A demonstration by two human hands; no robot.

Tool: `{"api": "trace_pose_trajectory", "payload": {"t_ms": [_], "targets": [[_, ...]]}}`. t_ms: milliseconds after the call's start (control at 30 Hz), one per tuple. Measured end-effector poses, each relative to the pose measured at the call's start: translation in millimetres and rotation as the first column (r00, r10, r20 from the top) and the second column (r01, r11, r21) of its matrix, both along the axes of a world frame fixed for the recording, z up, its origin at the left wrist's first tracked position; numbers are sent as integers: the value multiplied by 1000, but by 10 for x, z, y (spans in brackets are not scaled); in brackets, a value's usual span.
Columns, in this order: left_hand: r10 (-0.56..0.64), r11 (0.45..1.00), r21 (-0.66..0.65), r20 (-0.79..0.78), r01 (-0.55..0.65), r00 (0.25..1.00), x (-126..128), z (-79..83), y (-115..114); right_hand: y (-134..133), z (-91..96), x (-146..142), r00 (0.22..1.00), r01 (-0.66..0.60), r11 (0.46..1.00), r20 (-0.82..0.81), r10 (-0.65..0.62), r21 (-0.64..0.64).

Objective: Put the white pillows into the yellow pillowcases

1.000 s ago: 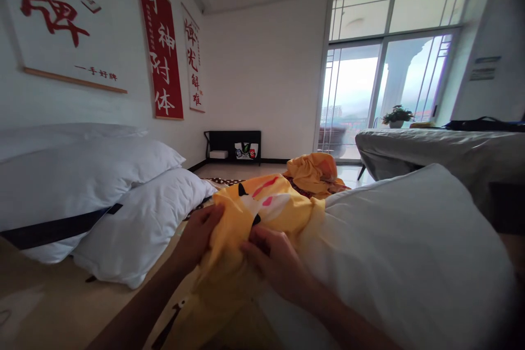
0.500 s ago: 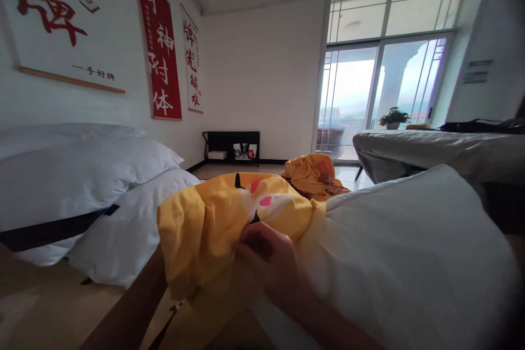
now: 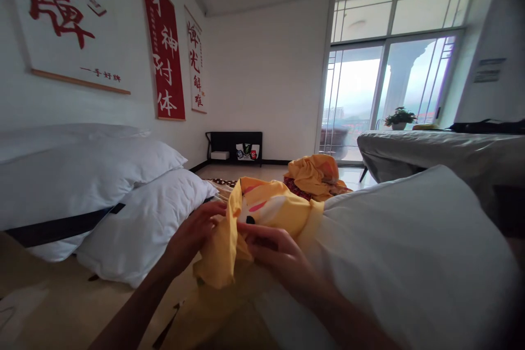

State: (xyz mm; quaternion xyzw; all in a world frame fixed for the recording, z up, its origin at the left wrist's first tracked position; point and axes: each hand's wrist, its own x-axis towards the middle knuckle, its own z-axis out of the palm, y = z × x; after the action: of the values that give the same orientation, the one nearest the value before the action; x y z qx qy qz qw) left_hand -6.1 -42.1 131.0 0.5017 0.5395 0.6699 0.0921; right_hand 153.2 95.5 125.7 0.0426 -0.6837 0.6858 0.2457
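A yellow pillowcase (image 3: 293,212) with a printed pink, white and black pattern covers the left end of a large white pillow (image 3: 394,246) in front of me. Most of the pillow, on the right, is bare. My left hand (image 3: 196,232) is closed on the loose yellow cloth from its left side, the fingertips partly hidden behind a raised fold. On the other side of that fold, my right hand (image 3: 273,247) pinches the cloth between thumb and fingers. Its forearm lies along the near side of the white pillow.
White pillows (image 3: 151,219) are stacked on the left by the wall. Behind the pillowcase lies a crumpled yellow cloth heap (image 3: 314,175). A covered table (image 3: 435,154) stands on the right, and a low black shelf (image 3: 221,139) against the far wall.
My left hand has come out from behind or under the pillowcase and now shows at its left edge. The cloth there has been gathered rightward into an upright fold.
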Motion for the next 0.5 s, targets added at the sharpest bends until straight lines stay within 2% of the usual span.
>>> {"api": "trace_pose_trajectory", "payload": {"t_ms": [167,233,300,333,400,433,500], "targets": [[65,989,-110,-241,-94,968,104,-89,-25,-14,25,8,995,-14,998,-95,19,56],[85,981,-135,-353,-140,932,141,-80,9,-20,33,12,988,-27,997,-152,38,79],[109,969,-160,-398,-186,911,147,-48,44,-15,44,44,981,21,993,-194,2,116],[110,966,-178,-378,-189,919,138,-32,57,-9,47,73,978,69,987,-207,-38,148],[59,969,-217,-252,-116,966,108,-13,71,3,36,149,961,205,948,-236,-147,242],[15,973,-224,-158,-51,987,90,-13,77,9,13,190,946,280,912,-251,-207,301],[-55,984,-167,67,66,996,56,-29,99,13,-80,267,900,421,802,-304,-312,423]]}}
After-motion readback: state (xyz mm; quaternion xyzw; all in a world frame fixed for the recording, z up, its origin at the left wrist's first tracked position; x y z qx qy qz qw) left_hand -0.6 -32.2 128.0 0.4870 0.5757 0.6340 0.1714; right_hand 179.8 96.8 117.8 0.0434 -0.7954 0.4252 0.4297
